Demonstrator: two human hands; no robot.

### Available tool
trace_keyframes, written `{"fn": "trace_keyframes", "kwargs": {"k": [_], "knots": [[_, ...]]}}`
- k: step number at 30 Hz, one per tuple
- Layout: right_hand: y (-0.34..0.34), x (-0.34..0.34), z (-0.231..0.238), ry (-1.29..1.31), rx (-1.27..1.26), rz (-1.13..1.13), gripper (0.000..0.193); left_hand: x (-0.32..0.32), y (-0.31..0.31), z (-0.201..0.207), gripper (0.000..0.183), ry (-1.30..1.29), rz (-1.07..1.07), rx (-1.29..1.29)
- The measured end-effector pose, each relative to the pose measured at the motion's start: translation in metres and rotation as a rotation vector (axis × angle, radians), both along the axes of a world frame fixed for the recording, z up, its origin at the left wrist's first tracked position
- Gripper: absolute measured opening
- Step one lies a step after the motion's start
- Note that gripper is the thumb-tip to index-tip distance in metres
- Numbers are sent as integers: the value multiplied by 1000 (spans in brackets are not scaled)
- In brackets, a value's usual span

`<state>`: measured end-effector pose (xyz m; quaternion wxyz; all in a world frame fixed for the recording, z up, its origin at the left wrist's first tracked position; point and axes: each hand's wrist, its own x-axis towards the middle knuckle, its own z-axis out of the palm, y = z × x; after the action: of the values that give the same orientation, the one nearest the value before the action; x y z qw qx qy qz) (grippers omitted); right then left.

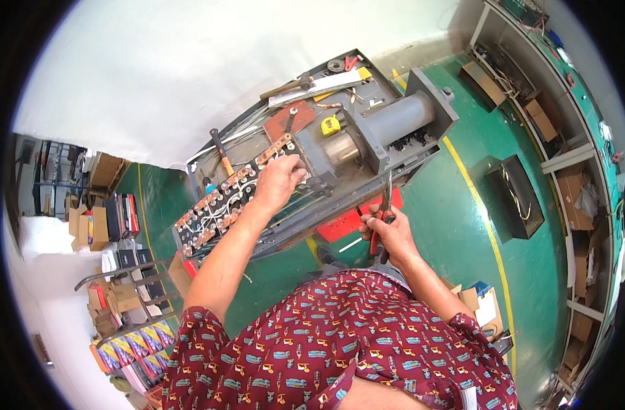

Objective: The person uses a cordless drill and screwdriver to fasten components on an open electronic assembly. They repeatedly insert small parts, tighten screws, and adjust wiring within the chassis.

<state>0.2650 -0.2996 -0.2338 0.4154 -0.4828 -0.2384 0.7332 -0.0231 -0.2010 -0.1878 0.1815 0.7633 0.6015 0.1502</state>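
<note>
My left hand (278, 183) is over the right end of a long black board, its fingers curled together. Whatever they pinch, if anything, is hidden. The terminal board (225, 198) carries copper bars, bolts and white wires. My right hand (393, 236) grips red-handled pliers (374, 242) in front of the bench's near edge, jaws pointing away from me. A wrench (292, 120) rests on a reddish-brown plate (282, 126) beyond my left hand. Next to that plate is a yellow tape measure (331, 125).
A grey machine with a thick cylinder (402, 117) takes up the bench's right side. A hammer (285, 87) and an orange-banded tool (222, 152) lie farther back. Below the near edge is a red bin (340, 225). A black box (516, 197) stands on the green floor; shelves line the right.
</note>
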Motion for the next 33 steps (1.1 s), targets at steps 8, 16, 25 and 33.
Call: {"fn": "trace_keyframes", "kwargs": {"k": [8,16,25,33], "knots": [[0,-10,29,-107,164,224,37,31,-31,14,30,-180,147,190],[7,-72,101,-72,323,644,28,26,-118,46,25,-1219,166,-224],[-6,-150,103,17,337,714,28,-131,-147,109,29,-972,132,61],[-43,-210,96,-80,298,241,51,-451,-80,-30,48,-375,574,-14]]}}
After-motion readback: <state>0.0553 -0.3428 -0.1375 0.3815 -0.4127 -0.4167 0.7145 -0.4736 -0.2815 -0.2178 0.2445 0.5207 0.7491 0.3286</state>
